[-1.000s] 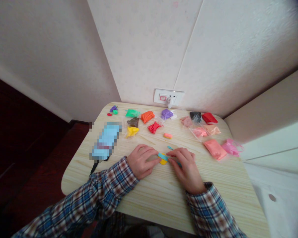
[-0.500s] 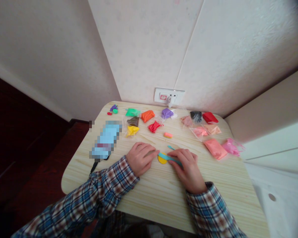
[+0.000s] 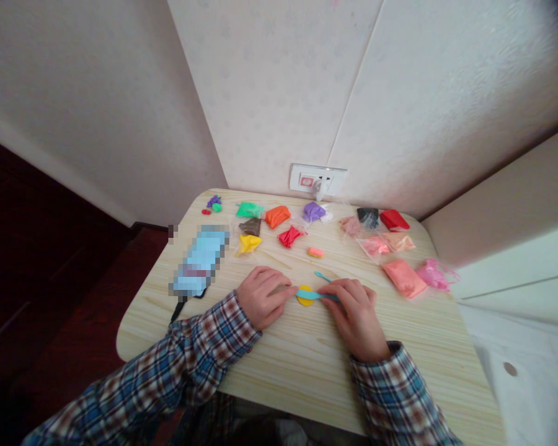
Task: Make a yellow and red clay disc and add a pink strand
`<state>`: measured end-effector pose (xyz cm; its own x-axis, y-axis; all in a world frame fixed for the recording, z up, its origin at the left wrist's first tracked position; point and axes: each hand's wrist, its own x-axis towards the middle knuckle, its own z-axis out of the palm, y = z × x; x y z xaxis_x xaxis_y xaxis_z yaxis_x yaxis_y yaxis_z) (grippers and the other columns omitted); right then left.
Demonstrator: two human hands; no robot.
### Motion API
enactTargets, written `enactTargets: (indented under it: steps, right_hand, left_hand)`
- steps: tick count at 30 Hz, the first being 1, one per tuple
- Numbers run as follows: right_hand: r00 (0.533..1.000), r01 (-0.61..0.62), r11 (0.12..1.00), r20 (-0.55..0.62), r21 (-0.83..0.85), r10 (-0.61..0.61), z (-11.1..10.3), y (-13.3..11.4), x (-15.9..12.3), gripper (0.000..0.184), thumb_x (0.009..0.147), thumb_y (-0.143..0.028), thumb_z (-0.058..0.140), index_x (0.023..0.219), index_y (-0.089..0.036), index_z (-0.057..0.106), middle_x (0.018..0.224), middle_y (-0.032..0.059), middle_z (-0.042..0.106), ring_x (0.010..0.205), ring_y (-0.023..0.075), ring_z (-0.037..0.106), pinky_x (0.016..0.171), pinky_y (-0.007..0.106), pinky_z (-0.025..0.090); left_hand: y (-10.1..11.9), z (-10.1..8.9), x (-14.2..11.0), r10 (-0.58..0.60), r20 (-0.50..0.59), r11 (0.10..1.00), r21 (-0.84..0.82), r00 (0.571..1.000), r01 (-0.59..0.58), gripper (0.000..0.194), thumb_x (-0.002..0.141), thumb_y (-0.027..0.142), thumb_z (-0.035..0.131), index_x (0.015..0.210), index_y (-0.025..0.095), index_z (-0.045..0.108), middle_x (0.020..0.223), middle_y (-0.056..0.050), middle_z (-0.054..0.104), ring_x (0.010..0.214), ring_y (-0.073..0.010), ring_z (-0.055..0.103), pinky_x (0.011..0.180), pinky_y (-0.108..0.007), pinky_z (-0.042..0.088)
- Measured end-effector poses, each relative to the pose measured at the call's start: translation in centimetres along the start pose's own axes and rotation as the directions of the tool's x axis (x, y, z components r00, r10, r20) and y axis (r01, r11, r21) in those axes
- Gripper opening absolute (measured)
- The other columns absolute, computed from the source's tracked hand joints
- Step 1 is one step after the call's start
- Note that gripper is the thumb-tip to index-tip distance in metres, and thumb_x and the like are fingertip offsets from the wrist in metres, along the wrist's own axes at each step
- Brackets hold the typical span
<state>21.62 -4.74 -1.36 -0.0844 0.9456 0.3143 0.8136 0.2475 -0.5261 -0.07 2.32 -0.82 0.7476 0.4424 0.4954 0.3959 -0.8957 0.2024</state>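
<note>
In from the tabletop's front edge, my left hand and right hand pinch a blue tool across a yellow disc.

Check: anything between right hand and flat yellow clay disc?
Only the flat blue plastic tool, held by the right hand, spans the yellow disc, its far end at the left hand. Nothing else visible.

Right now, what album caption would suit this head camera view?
Right hand gripping a blue tool, left hand at its far end, over a yellow disc, colourful packets beyond.
</note>
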Motion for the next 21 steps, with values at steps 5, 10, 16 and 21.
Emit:
enactTargets:
  steps: [5,10,16,21]
  right_hand:
    - [1.000,-0.007,1.000,0.001,-0.003,0.007,0.04,-0.04,0.07,0.016,0.092,-0.027,0.047,0.091,-0.024,0.063,0.090,0.0037,0.064,0.089,0.0212,0.055,0.082,0.040,0.032]
    - [1.000,-0.005,1.000,-0.001,0.002,0.005,0.08,-0.06,0.18,0.018,0.093,-0.029,0.045,0.090,-0.024,0.062,0.089,0.0040,0.064,0.088,0.0220,0.054,0.081,0.040,0.032]
    - [1.000,0.005,1.000,-0.010,0.013,-0.005,-0.04,-0.08,0.10,0.016,0.093,-0.027,0.047,0.092,-0.023,0.062,0.089,0.0037,0.064,0.089,0.0213,0.054,0.081,0.039,0.032]
    - [1.000,0.011,1.000,-0.010,0.019,-0.011,-0.07,-0.03,-0.04,0.012,0.092,-0.024,0.049,0.092,-0.023,0.062,0.090,0.0032,0.064,0.090,0.0210,0.054,0.082,0.039,0.031]
  left_hand:
    - [-0.06,0.13,-0.22,0.040,0.022,0.999,0.023,0.999,-0.040,0.028,0.082,0.017,0.046,0.103,0.016,0.065,0.095,-0.008,0.067,0.092,-0.0202,0.056,0.085,-0.040,0.046]
    - [-0.02,0.32,-0.29,0.056,0.013,0.997,0.045,0.998,-0.057,0.027,0.082,0.017,0.046,0.102,0.016,0.065,0.090,-0.008,0.066,0.090,-0.0205,0.057,0.084,-0.039,0.046]
    - [0.03,0.20,-0.22,0.081,-0.008,0.995,0.053,0.997,-0.080,0.028,0.082,0.016,0.045,0.104,0.014,0.063,0.090,-0.007,0.067,0.088,-0.0207,0.058,0.084,-0.039,0.046]
    - [0.00,0.15,-0.18,0.088,-0.034,0.995,0.045,0.995,-0.087,0.028,0.081,0.015,0.045,0.102,0.015,0.063,0.089,-0.007,0.067,0.087,-0.0201,0.057,0.085,-0.039,0.045]
